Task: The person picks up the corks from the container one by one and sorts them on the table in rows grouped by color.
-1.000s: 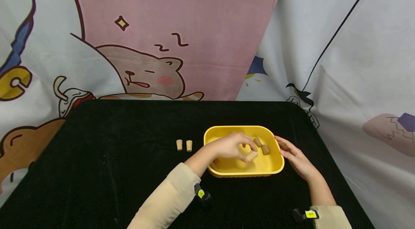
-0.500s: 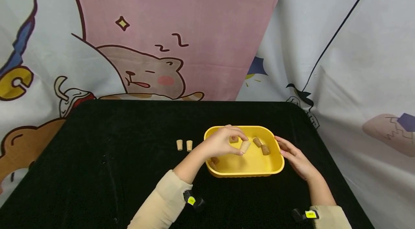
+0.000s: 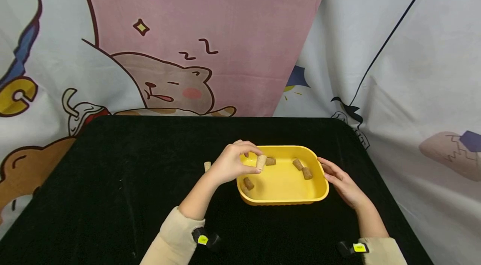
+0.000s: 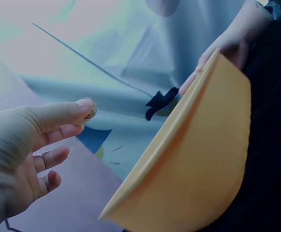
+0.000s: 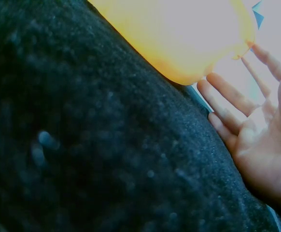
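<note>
Held cork [image 3: 261, 162]: in the head view, we see it against the tray's [image 3: 289, 203] left end — height above it we cannot tell — between thumb and fingers of the left hand [image 3: 230, 164], the nearer hand; its long axis stands near upright, leaning slightly.
Other corks: four browner ones show inside the tray, such as the near-left brown cork [image 3: 249, 183]; one pale cork [image 3: 207, 166] lies on the cloth [image 3: 112, 198] left of the tray, partly hidden by the left hand.
Left hand: in the left wrist view, we see the pinch side-on, only the cork's end showing past the thumb; remaining fingers bend loosely.
Right hand [image 5: 263, 130]: in the right wrist view, fingers extend, spread — tips at the tray's right end.
</note>
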The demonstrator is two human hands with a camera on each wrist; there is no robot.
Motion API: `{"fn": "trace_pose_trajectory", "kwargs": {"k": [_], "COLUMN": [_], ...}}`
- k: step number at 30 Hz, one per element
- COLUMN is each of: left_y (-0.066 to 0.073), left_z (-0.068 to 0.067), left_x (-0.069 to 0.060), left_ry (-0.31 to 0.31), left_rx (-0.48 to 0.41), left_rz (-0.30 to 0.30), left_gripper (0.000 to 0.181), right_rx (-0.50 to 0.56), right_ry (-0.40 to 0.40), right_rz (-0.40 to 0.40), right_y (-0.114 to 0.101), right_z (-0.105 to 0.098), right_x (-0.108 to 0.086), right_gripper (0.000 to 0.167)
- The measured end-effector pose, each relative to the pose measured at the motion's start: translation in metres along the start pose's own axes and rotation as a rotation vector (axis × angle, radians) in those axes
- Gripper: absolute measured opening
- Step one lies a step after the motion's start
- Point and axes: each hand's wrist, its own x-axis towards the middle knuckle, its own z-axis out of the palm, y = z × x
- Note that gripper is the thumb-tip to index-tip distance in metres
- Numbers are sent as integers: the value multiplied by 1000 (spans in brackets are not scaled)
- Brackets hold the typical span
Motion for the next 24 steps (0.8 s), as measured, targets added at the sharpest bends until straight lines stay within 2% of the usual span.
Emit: {"fn": "trace_pose_trajectory", "kwargs": {"k": [9, 16, 24], "left_y": [-10, -25, -44], "left_z": [-25, -41, -58], "left_x": [-22, -43, -65], "left_ry": [102, 180, 232], "left_rx": [22, 45, 63], "left_rz": [21, -44, -116], "left_gripper": [36, 35, 35], "right_rx": [-4, 1, 6], "right_ry": [-5, -17, -34], "right_rz": [-10, -18, -28], "right_y": [2, 0, -1], "right_z": [-1, -1, -1], "right_x": [-1, 0, -1], "right_gripper": [47, 48, 48]}}
